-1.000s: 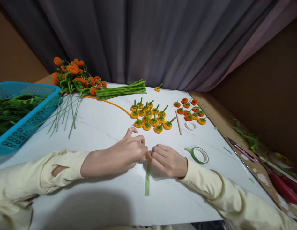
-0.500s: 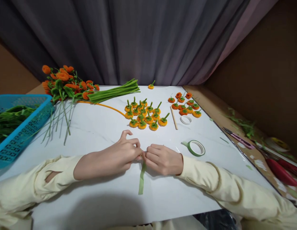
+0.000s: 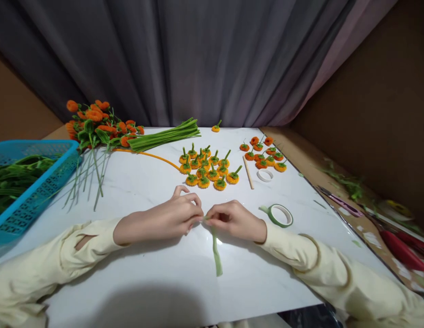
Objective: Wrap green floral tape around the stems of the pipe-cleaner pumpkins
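My left hand and my right hand meet fingertip to fingertip above the middle of the white table. A strip of light green floral tape hangs from the right fingertips, its lower end pointing toward me. The right thumb and fingers pinch its top. My left thumb and fingers are also pinched, right beside the tape's top end; what lies between them is too small and hidden to name. Beyond the hands, several yellow fuzzy flower heads stand with green stems up. A roll of green tape lies right of my right hand.
A blue basket of green leaves stands left. Orange flowers, green fuzzy stems and an orange stem lie behind. At right are orange flower heads, a wooden stick, a white ring and scissors.
The right hand has drawn slightly away from the left and its fingers have uncurled into a pinch. The hanging tape strip has swung to the right. The view has tilted a little.
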`<act>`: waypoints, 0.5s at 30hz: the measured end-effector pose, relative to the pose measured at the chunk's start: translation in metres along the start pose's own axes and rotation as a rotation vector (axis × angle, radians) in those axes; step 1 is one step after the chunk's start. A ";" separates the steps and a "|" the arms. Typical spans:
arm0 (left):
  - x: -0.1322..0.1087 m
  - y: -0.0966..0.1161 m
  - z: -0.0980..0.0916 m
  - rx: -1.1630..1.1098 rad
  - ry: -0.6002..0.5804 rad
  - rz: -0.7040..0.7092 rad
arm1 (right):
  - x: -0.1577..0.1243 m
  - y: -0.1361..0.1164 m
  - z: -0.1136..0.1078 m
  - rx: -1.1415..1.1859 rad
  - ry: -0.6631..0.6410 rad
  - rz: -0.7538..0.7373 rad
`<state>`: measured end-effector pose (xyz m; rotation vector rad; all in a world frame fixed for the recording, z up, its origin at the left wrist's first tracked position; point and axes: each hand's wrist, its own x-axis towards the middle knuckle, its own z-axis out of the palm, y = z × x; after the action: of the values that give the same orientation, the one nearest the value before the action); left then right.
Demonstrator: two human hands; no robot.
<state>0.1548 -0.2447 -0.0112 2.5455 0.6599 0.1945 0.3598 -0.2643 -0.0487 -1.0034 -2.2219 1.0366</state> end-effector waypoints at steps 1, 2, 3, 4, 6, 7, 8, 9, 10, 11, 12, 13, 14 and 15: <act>0.002 -0.002 0.000 -0.042 0.008 -0.009 | 0.002 -0.002 -0.005 0.031 -0.010 0.052; 0.004 -0.004 -0.001 -0.107 0.014 -0.022 | 0.003 -0.005 -0.012 0.049 -0.010 0.093; 0.006 -0.007 -0.001 -0.199 0.018 -0.046 | 0.003 -0.009 -0.021 0.050 -0.004 0.122; 0.008 -0.011 0.000 -0.313 0.022 -0.084 | 0.002 -0.014 -0.032 0.028 0.012 0.146; 0.011 -0.019 0.002 -0.567 0.026 -0.201 | -0.010 -0.020 -0.060 -0.078 0.075 0.190; 0.012 -0.024 0.003 -0.672 0.038 -0.266 | -0.022 -0.020 -0.076 -0.160 0.120 0.213; 0.013 -0.028 0.005 -0.747 0.053 -0.309 | -0.036 -0.018 -0.092 -0.251 0.189 0.254; 0.014 -0.033 0.007 -0.790 0.080 -0.322 | -0.054 -0.014 -0.108 -0.350 0.293 0.309; 0.014 -0.037 0.008 -0.830 0.105 -0.336 | -0.074 -0.007 -0.124 -0.470 0.382 0.383; 0.014 -0.041 0.009 -0.866 0.122 -0.347 | -0.095 0.002 -0.139 -0.598 0.444 0.481; 0.014 -0.044 0.010 -0.884 0.132 -0.350 | -0.116 0.012 -0.152 -0.727 0.485 0.600; 0.014 -0.045 0.011 -0.895 0.138 -0.351 | -0.135 0.023 -0.162 -0.823 0.539 0.730; 0.014 -0.046 0.010 -0.901 0.141 -0.351 | -0.151 0.035 -0.170 -0.863 0.542 0.798; 0.014 -0.046 0.010 -0.902 0.141 -0.348 | -0.164 0.046 -0.176 -0.851 0.519 0.788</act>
<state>0.1501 -0.2073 -0.0429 1.5444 0.8184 0.4357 0.5978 -0.2958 -0.0001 -2.3073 -1.7989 -0.0509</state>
